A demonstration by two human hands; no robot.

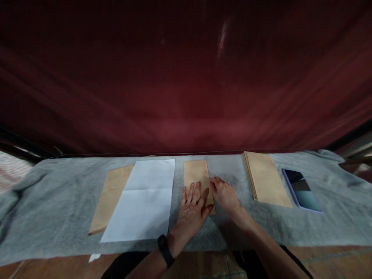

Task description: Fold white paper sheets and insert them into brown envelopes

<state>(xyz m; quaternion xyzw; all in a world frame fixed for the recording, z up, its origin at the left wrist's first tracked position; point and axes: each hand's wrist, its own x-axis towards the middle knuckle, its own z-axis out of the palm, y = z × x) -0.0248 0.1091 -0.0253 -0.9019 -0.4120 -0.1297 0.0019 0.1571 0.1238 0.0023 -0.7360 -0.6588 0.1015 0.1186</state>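
Note:
A brown paper envelope (pixel 195 170) lies lengthwise in front of me on the grey cloth. My left hand (pixel 193 207), with a black band on its wrist, presses flat on the envelope's lower part, fingers spread. At the envelope's right edge, my right hand (pixel 225 192) is closed, its curled fingertips on that edge; the thumb is mostly hidden. Left of the envelope is a large white sheet of paper (pixel 145 209) with a crease across its middle. That sheet partly covers another brown envelope (pixel 109 197).
A stack of brown envelopes (pixel 267 180) lies to the right, with a purple-edged phone (pixel 302 190) beyond it. Grey cloth (pixel 58 205) covers the long surface. Behind it rises a dark red panel (pixel 186 97). A white scrap (pixel 94 257) is on the tiled floor.

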